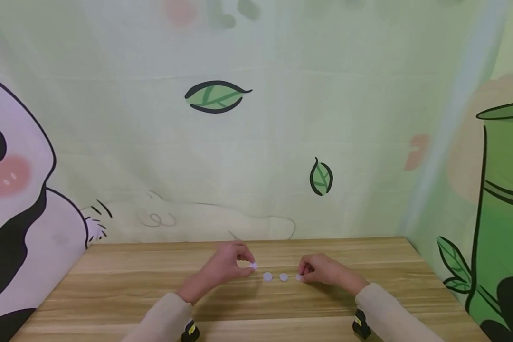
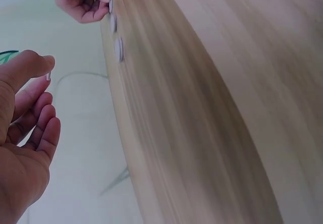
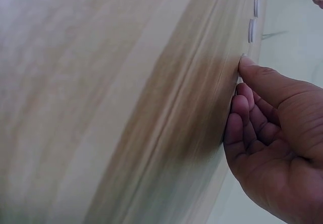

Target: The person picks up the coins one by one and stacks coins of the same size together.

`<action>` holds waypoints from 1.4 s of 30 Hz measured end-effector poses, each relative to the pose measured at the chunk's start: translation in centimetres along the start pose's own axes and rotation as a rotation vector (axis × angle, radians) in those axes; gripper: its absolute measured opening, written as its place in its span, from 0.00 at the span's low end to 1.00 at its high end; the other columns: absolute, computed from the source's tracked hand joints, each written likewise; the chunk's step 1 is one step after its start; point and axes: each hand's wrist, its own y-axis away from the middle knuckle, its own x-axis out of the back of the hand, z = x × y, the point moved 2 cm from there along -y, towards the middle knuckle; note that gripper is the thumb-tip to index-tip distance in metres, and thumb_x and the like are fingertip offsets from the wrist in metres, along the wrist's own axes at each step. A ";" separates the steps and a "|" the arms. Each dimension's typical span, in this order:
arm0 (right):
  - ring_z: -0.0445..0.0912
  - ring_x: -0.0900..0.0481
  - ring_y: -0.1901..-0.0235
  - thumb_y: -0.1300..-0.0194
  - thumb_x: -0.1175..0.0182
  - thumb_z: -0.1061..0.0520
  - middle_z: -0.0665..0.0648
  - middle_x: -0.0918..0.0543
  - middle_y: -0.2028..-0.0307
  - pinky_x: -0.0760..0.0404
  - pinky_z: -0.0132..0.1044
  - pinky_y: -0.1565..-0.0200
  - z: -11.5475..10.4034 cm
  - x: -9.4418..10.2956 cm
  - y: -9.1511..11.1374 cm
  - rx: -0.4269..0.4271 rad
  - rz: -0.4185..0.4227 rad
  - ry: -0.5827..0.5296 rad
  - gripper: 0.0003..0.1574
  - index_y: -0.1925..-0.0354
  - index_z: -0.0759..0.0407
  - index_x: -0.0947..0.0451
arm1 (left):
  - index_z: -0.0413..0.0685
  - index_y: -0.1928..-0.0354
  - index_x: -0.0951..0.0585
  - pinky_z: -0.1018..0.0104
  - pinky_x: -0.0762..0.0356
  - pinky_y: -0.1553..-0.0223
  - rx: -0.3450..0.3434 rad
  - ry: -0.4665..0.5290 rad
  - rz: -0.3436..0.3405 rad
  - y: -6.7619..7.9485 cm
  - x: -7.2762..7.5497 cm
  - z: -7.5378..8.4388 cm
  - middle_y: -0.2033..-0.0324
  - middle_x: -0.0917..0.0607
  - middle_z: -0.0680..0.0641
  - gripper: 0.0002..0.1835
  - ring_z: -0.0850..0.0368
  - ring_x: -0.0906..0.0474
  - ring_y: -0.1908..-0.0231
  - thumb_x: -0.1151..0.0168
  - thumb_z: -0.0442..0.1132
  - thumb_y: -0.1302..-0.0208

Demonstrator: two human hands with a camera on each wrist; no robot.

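Two small round white discs lie flat on the wooden table, the larger disc to the left of the smaller one. My left hand pinches a thin white disc between thumb and forefinger, raised over the table left of the row. At the row's right end, my right hand holds another white disc by its edge, fingertips down at the tabletop. In the right wrist view the right thumb mostly hides that disc, and the other fingers curl in against the wood.
The wooden table ends at a cloth backdrop printed with a panda, leaves and a bamboo stem. Dark devices with yellow marks sit at the left wrist and the right wrist.
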 end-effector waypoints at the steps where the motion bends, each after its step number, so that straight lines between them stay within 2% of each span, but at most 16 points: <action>1: 0.36 0.28 0.71 0.37 0.30 0.62 0.48 0.22 0.72 0.26 0.29 0.67 0.0 0.0 0.0 -0.004 -0.001 -0.001 0.09 0.65 0.63 0.22 | 0.45 0.68 0.14 0.58 0.17 0.58 -0.007 0.013 -0.005 -0.2 -0.2 0.1 0.67 0.16 0.50 0.08 0.54 0.18 0.64 0.22 0.34 0.48; 5: 0.36 0.28 0.71 0.37 0.30 0.62 0.47 0.22 0.72 0.26 0.29 0.67 -0.1 0.0 0.0 -0.011 -0.001 0.004 0.09 0.65 0.62 0.22 | 0.44 0.67 0.15 0.57 0.17 0.55 0.013 0.071 -0.037 -0.7 -1.1 0.5 0.67 0.16 0.53 0.09 0.49 0.15 0.60 0.23 0.36 0.47; 15: 0.36 0.28 0.70 0.36 0.30 0.62 0.48 0.22 0.72 0.26 0.29 0.67 -0.1 0.1 0.0 -0.008 -0.008 0.002 0.08 0.64 0.63 0.22 | 0.42 0.66 0.15 0.52 0.18 0.51 0.044 0.171 -0.073 -1.2 -2.4 1.4 0.65 0.18 0.51 0.09 0.46 0.16 0.58 0.23 0.33 0.47; 23: 0.37 0.28 0.70 0.36 0.30 0.63 0.48 0.22 0.72 0.25 0.29 0.67 -0.2 0.1 0.0 -0.019 -0.009 -0.003 0.08 0.64 0.63 0.22 | 0.44 0.67 0.15 0.64 0.19 0.55 0.050 0.134 -0.070 -1.3 -2.8 1.4 0.65 0.19 0.52 0.09 0.53 0.19 0.61 0.22 0.35 0.47; 28: 0.35 0.28 0.70 0.36 0.30 0.62 0.47 0.21 0.72 0.25 0.29 0.66 -0.1 0.1 -0.1 -0.010 -0.007 -0.013 0.08 0.65 0.63 0.22 | 0.45 0.67 0.15 0.62 0.18 0.55 0.045 0.106 -0.074 -1.6 -3.2 1.4 0.65 0.18 0.52 0.09 0.50 0.18 0.60 0.23 0.36 0.47; 33: 0.34 0.28 0.71 0.36 0.30 0.62 0.47 0.21 0.72 0.25 0.29 0.66 0.1 0.1 -0.2 -0.001 -0.003 -0.005 0.08 0.65 0.63 0.21 | 0.45 0.67 0.15 0.56 0.17 0.54 0.043 0.132 -0.076 -2.0 -3.4 1.6 0.65 0.18 0.52 0.08 0.49 0.17 0.60 0.23 0.35 0.46; 37: 0.34 0.28 0.71 0.36 0.30 0.62 0.47 0.21 0.72 0.25 0.29 0.67 0.0 0.2 -0.1 0.005 -0.003 0.001 0.08 0.65 0.63 0.21 | 0.45 0.67 0.15 0.63 0.18 0.54 0.045 0.144 -0.084 -2.5 -3.8 1.8 0.65 0.17 0.53 0.08 0.50 0.16 0.59 0.23 0.35 0.46; 42: 0.35 0.28 0.71 0.36 0.30 0.62 0.47 0.22 0.72 0.26 0.29 0.67 -0.3 0.2 0.0 0.000 -0.002 -0.006 0.08 0.65 0.63 0.21 | 0.47 0.67 0.14 0.69 0.20 0.54 0.058 0.151 -0.097 -2.9 -4.3 1.9 0.66 0.15 0.54 0.07 0.58 0.16 0.61 0.23 0.35 0.46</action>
